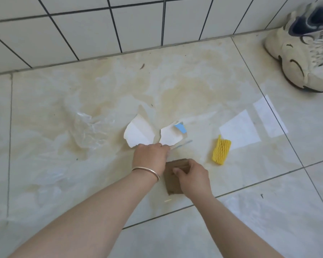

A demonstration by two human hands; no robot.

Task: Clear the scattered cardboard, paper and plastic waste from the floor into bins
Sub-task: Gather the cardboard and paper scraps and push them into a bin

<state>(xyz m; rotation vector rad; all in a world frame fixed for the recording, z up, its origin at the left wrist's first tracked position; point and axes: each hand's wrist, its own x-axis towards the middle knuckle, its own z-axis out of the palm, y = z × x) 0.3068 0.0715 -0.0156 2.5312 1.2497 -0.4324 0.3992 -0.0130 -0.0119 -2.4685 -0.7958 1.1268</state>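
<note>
Two torn white paper pieces lie on the floor tiles, a larger one (138, 132) and a smaller one (169, 135) with a blue patch (180, 127) at its top. My left hand (150, 157), wearing a bracelet, reaches down onto their near edges with curled fingers. My right hand (192, 178) grips a brown cardboard piece (171, 185) just above the floor. A clear crumpled plastic bag (88, 131) lies to the left. A yellow foam net (221, 150) lies to the right.
A white tiled wall (101, 28) runs along the far side. A worn white and navy sneaker (306, 51) stands at the top right. Bright light patches (240, 131) fall on the floor right of the waste. No bin is in view.
</note>
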